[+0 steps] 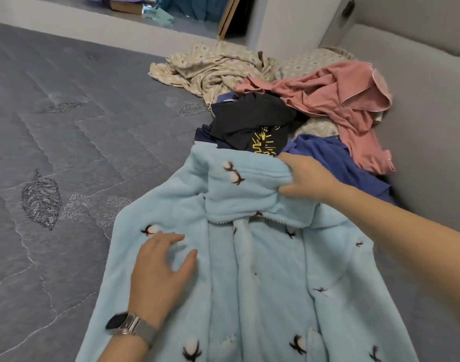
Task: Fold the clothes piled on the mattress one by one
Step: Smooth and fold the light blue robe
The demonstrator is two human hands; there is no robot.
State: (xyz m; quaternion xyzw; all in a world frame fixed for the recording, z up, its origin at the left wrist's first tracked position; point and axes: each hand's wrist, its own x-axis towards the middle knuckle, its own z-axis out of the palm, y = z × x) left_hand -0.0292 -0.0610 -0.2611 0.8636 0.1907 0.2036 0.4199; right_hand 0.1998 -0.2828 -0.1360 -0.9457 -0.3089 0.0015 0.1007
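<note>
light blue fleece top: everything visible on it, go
The fleece top is light blue and plush, printed with white cotton bolls on dark stems. It lies spread on the grey mattress, its far end against the clothes pile. A white strip runs down its middle. The right hand grips the bunched collar or hood end; the left hand rests flat on its left side.

Head camera looks forward and down, close over the mattress (66, 152) (single view).

Grey quilted mattress (66, 142) with stitched leaf motifs, padded grey headboard (417, 82) along its right side. White wall (289, 24) behind it, a wooden board (227, 17) leaning in the dim opening to its left.
</note>
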